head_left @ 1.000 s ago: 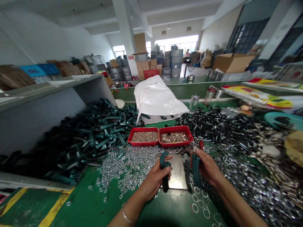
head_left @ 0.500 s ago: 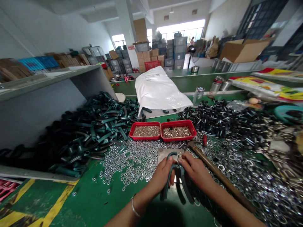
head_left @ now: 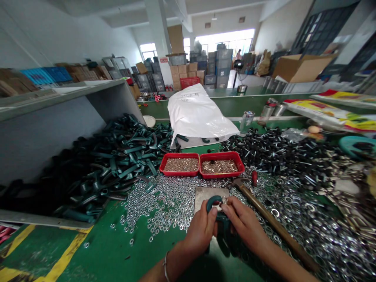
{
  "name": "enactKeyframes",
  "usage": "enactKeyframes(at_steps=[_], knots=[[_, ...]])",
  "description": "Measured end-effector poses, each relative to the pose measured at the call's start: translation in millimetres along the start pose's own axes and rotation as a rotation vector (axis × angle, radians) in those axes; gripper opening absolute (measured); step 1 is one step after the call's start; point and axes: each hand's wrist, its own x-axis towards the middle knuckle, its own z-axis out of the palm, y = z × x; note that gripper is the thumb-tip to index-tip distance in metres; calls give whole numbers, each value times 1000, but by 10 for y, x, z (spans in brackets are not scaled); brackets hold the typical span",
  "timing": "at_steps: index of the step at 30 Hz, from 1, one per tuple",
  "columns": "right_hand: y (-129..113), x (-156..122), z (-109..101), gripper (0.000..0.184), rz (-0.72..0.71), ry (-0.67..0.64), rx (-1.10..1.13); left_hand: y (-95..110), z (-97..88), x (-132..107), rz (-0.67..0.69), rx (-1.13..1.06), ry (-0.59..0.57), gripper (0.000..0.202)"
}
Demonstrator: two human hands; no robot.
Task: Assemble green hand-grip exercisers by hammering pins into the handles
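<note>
Over a flat metal plate (head_left: pixel 202 192), my hands hold a dark green plier-like tool with a hooked jaw (head_left: pixel 212 201). My left hand (head_left: pixel 201 227) is closed round its left side, thumb near the hook. My right hand (head_left: pixel 243 221) is closed on the other side, its fingertips pinching by a small shiny metal part (head_left: pixel 224 199) I cannot make out. The tool's lower part is dark and mostly hidden below my hands. Just behind the plate lie many small nuts (head_left: pixel 167 203), and a hammer (head_left: pixel 264 211) lies right of my right hand.
Two red trays (head_left: pixel 179 173) of tiny metal parts stand behind the plate. Left is a heap of dark green tool parts (head_left: pixel 129 150); right are black-headed bolts (head_left: pixel 273 152) and metal rings (head_left: pixel 311 219). A white sack (head_left: pixel 199 113) lies at the back, near a glass jar (head_left: pixel 246 121).
Both hands and the tool have shifted slightly towards me and the tool is turned, so its handles, spread and visible before, are now mostly hidden. My grip stays on it.
</note>
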Motion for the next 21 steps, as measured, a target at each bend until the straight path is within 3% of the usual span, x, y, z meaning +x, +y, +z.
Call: enactKeyframes(at_steps=[5,8,12,15,18,21], knots=[[-145,-56,-110,25,-25,-216,-25,132,-192,-90,150,488,-179,50],[-219,-99,-132,29,-37,-294,17,240,-246,-154,164,572,-265,62],[-305,-182,-172,23,-34,-234,-57,370,-203,-245,215,599,-278,69],[-362,-222,-231,20,-72,-268,-86,448,-157,-268,225,607,-295,71],[-328,-135,-257,22,-83,-268,-111,478,-187,-127,235,604,-302,71],[-178,174,-279,23,-113,-241,-211,443,-307,228,326,625,-329,64]])
